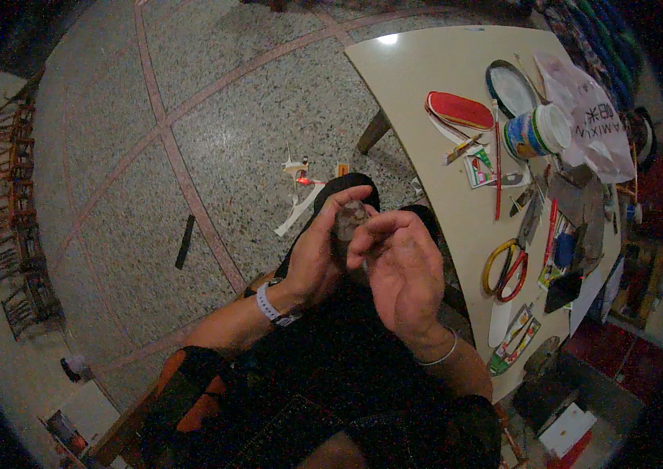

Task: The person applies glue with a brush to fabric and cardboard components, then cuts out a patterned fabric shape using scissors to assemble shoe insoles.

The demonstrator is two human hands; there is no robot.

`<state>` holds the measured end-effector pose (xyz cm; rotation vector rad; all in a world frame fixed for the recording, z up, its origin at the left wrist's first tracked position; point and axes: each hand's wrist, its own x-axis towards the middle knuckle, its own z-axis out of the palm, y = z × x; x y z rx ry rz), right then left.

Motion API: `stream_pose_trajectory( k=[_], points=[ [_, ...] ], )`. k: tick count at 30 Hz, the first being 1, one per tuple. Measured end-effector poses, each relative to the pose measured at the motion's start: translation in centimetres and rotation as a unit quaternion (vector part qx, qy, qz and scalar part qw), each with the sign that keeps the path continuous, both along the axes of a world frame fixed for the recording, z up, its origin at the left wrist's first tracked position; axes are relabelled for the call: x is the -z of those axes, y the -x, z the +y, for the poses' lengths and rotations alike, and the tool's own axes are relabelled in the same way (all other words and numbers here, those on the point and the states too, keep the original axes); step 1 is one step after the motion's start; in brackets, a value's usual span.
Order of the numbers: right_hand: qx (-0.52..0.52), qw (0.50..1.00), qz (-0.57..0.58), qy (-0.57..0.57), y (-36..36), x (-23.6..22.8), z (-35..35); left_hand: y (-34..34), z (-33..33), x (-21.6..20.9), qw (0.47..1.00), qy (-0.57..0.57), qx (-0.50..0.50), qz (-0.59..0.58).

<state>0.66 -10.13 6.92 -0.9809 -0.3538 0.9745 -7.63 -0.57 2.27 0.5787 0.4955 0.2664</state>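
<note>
Over my lap, a small grey-brown lump (349, 219), perhaps clay, sits between my two hands. My left hand (312, 258) is cupped around its left side, with the thumb along the top. From the right, my right hand (406, 273) has its fingers bent in against the lump, palm partly showing. The bent fingers cover the lump's lower right part, and what the fingertips press on is hidden.
To my right stands a pale table (402, 70) bearing scissors (508, 270), a red oval case (460, 110), a white-lidded jar (535, 131) and a plastic bag (585, 117). White scraps (300, 205) and a dark strip (185, 242) lie on the speckled floor.
</note>
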Motion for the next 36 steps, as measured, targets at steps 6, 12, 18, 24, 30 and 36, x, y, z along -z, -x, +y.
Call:
stream_pose_trajectory(
  k=[6, 12, 18, 24, 30, 36],
  points=[
    [0.029, 0.999, 0.039, -0.001, 0.1, -0.2, 0.3, 0.1, -0.4, 0.9, 0.997, 0.062, -0.011, -0.038],
    [0.038, 0.999, 0.024, -0.001, 0.0, 0.1, 0.7, -0.2, -0.7, 0.8, 0.993, 0.096, -0.029, -0.061],
    [0.054, 0.998, 0.022, 0.029, 0.3, -0.3, 0.8, 0.0, 0.0, 0.6, 0.987, 0.133, -0.004, -0.090],
    [0.024, 0.999, -0.017, 0.023, 0.5, 0.0, 0.7, 0.0, 0.5, -0.1, 0.997, 0.074, 0.023, -0.018],
    [0.028, 0.999, -0.017, 0.018, 0.4, 0.0, 0.7, -0.2, 0.5, -0.1, 0.996, 0.088, 0.009, 0.010],
    [0.028, 0.999, -0.020, 0.023, 0.6, 0.1, 0.9, 0.4, 1.4, 0.2, 0.997, 0.052, 0.051, -0.032]
  ],
)
